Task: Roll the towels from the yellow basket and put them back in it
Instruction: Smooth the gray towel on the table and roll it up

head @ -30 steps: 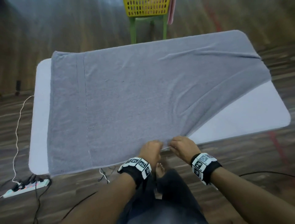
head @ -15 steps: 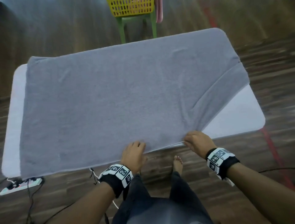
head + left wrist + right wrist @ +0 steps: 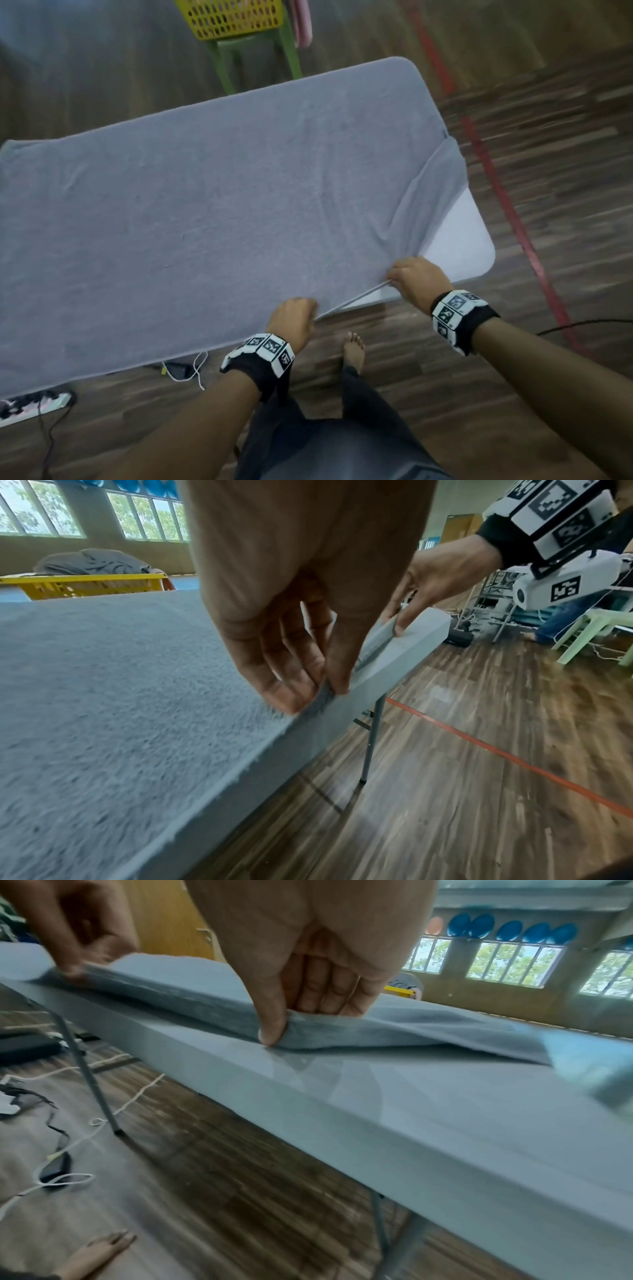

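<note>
A large grey towel [image 3: 222,212] lies spread over most of the white table [image 3: 469,246]. My left hand [image 3: 294,318] pinches the towel's near edge [image 3: 323,696] between thumb and fingers at the table's front rim. My right hand [image 3: 414,281], further right along the same edge, pinches the towel [image 3: 325,1031] and holds it slightly lifted off the tabletop, so folds run from it up to the far right corner. The yellow basket [image 3: 236,17] stands on a green stool [image 3: 253,51] beyond the table; the left wrist view shows grey towels [image 3: 92,564] heaped in the yellow basket [image 3: 85,584].
A power strip [image 3: 30,407] and cables [image 3: 191,370] lie on the wooden floor under the table's left front. My bare foot [image 3: 354,349] stands between my hands. A red floor line [image 3: 507,212] runs past the table's right end. A pink cloth [image 3: 303,20] hangs beside the basket.
My hands have moved apart along the near edge, the right one sliding rightward toward the corner. The towel now covers more of the table's right side, and the view has shifted right.
</note>
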`<state>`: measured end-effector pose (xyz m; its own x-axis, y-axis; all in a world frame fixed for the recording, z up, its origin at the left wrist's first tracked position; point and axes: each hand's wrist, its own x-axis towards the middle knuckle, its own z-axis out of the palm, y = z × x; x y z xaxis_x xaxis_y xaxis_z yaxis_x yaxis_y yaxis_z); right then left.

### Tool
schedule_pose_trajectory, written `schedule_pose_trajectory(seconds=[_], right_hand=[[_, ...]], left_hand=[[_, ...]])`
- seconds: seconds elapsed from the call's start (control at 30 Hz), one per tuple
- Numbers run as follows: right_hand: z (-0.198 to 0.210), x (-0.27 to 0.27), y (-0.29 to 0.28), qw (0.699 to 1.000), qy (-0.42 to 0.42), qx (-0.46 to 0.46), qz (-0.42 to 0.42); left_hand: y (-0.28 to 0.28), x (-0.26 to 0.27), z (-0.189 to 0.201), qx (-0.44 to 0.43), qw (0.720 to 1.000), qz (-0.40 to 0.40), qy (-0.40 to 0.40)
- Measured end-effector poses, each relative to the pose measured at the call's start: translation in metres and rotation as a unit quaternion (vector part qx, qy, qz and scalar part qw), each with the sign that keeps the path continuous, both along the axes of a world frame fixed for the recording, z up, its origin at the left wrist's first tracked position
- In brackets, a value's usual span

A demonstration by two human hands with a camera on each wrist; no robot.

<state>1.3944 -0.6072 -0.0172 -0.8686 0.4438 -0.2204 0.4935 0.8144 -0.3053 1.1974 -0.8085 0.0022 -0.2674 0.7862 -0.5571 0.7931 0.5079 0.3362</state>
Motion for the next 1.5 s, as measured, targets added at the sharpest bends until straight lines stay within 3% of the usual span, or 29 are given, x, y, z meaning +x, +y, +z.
schedule_pose_trajectory(seconds=[0.1, 0.17, 0.3, 0.43, 0.7, 0.97, 1.3, 1.37, 1.43, 1.5], right_hand=[[0.002, 0.032, 0.028, 1.0, -0.01, -0.005, -0.018], [0.003, 0.041, 0.03, 1.0, -0.004, -0.011, -0.003], [0.005, 0.04, 0.02, 1.0, 0.015, -0.015, 0.015], [0.005, 0.046, 0.03, 0.999, -0.018, 0.02, 0.025], [0.013, 0.113, 0.079, 0.987, -0.039, 0.039, -0.148], [-0.006, 0.141, 0.073, 0.948, 0.047, 0.02, -0.314], [-0.011, 0.155, 0.064, 0.921, 0.071, 0.029, -0.382], [-0.015, 0.153, 0.064, 0.912, 0.034, 0.017, -0.409], [-0.021, 0.151, 0.057, 0.892, -0.112, -0.057, -0.433], [-0.029, 0.146, 0.04, 0.873, -0.24, -0.132, -0.402]], left_hand=[[0.008, 0.009, -0.001, -0.045, 0.998, -0.024, 0.024], [0.024, 0.022, -0.001, -0.021, 0.998, -0.034, 0.039], [0.079, 0.066, -0.002, 0.07, 0.996, -0.058, -0.009], [0.12, 0.092, 0.006, 0.029, 0.995, -0.091, -0.02], [0.119, 0.091, 0.017, 0.057, 0.992, -0.116, -0.009], [0.108, 0.104, 0.023, 0.08, 0.988, -0.132, 0.024], [0.107, 0.12, 0.02, 0.075, 0.987, -0.136, 0.028], [0.105, 0.119, 0.01, 0.057, 0.988, -0.142, -0.026], [0.093, 0.111, 0.003, -0.002, 0.983, -0.17, -0.072], [0.068, 0.092, -0.005, -0.046, 0.983, -0.168, -0.062]])
